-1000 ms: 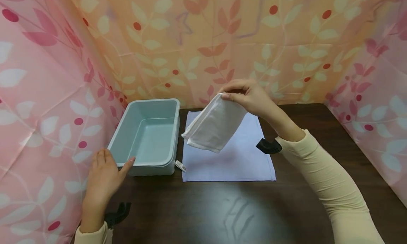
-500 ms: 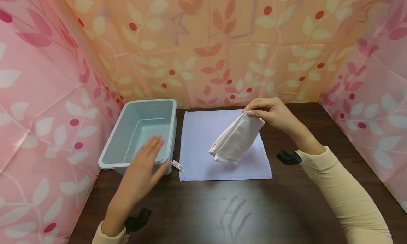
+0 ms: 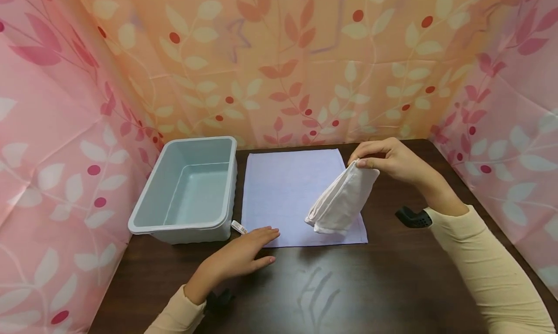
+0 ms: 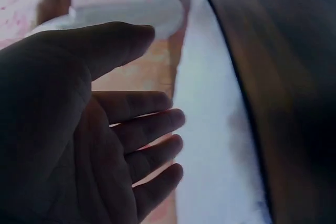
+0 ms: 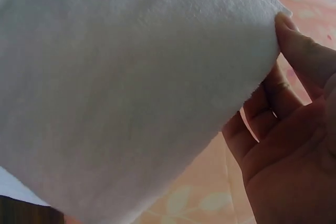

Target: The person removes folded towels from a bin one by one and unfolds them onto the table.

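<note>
Between thumb and fingers, my right hand (image 3: 390, 162) pinches a folded white cloth (image 3: 344, 201) by its top corner. The cloth hangs tilted over the right front part of a flat lavender cloth (image 3: 287, 193). In the right wrist view the white cloth (image 5: 131, 87) fills most of the picture, with the thumb on its corner. My left hand (image 3: 241, 254) is over the lavender cloth's front left edge, fingers straight and holding nothing. Its palm and spread fingers show in the left wrist view; whether it touches the lavender cloth I cannot tell.
A grey-blue plastic tub (image 3: 183, 227) stands at the left of the dark wooden table (image 3: 348, 285), nothing visible inside it. A small white tag (image 3: 238, 227) lies between tub and lavender cloth. Patterned curtains (image 3: 283, 58) enclose the back and both sides.
My left hand has left the tub's front rim and moved right to the lavender cloth's front edge. The right hand has carried the white cloth rightward and lower.
</note>
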A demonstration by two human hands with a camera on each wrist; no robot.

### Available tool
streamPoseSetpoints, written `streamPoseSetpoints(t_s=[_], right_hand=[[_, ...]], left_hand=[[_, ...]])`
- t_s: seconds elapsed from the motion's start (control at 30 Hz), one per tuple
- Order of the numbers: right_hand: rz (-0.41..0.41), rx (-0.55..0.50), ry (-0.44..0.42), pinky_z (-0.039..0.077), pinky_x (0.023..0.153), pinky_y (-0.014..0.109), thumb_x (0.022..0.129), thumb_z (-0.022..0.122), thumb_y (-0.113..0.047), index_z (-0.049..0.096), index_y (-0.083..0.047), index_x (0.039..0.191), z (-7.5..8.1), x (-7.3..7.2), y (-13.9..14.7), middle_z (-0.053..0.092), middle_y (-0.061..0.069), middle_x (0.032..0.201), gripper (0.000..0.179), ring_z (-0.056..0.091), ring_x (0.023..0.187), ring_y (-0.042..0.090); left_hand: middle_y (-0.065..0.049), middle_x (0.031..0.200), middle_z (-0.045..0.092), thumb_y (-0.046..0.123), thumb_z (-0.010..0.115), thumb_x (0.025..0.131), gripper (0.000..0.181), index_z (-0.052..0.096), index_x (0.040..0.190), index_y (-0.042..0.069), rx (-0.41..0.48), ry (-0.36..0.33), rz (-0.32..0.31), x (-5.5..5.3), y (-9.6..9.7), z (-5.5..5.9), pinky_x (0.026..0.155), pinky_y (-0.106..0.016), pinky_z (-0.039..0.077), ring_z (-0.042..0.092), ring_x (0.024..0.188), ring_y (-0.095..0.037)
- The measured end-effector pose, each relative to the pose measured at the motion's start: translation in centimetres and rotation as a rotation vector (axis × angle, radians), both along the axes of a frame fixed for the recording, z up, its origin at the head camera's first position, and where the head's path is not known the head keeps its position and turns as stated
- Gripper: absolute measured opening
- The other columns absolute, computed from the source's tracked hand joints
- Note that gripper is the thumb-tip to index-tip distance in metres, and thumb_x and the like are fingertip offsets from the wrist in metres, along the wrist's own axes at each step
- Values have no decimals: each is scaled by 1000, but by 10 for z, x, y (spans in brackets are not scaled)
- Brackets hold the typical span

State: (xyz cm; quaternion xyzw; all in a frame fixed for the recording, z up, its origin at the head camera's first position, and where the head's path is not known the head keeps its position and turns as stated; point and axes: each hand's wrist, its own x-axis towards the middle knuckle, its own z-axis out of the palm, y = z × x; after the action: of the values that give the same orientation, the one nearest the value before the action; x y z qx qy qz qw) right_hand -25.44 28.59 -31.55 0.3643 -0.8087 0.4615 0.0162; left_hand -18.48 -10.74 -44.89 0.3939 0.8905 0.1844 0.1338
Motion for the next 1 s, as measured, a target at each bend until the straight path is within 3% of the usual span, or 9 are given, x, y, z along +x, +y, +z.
streamPoseSetpoints(t_s=[0.2,0.43,0.67,0.83,1.0], right_hand=[[-28,160,-72,50,82,16,92,67,-6,77,-10,101,-1,-12,-6,74,1,100,14,65,94,7],[-75,355,-180,48,80,19,92,70,-22,77,-18,105,-34,-56,-30,75,0,105,15,60,92,5],[-95,399,-173,50,89,26,92,70,-24,77,-14,110,-74,-98,-53,75,5,111,21,63,100,15],[-142,428,-98,51,90,35,93,69,-20,77,-13,109,-95,-116,-60,76,6,109,19,65,99,20],[-223,408,-107,50,97,41,94,68,-16,76,-7,111,-119,-128,-62,75,11,111,21,66,106,25]], left_hand=[[-7,155,46,40,58,99,61,45,149,8,-38,-53,21,-5,-2,-15,118,-47,37,40,147,-24],[-7,156,45,39,59,98,62,44,149,9,-63,-78,32,-8,-1,-26,118,-46,36,39,147,-24],[-4,157,42,39,59,98,61,43,150,10,-60,-86,15,-9,0,-27,119,-46,34,36,149,-23],[-4,158,41,39,59,98,62,42,150,10,-59,-96,20,-9,0,-27,120,-45,33,35,150,-22],[-4,158,41,38,59,98,62,42,150,9,-59,-99,25,-8,-1,-27,120,-45,33,35,150,-22]])
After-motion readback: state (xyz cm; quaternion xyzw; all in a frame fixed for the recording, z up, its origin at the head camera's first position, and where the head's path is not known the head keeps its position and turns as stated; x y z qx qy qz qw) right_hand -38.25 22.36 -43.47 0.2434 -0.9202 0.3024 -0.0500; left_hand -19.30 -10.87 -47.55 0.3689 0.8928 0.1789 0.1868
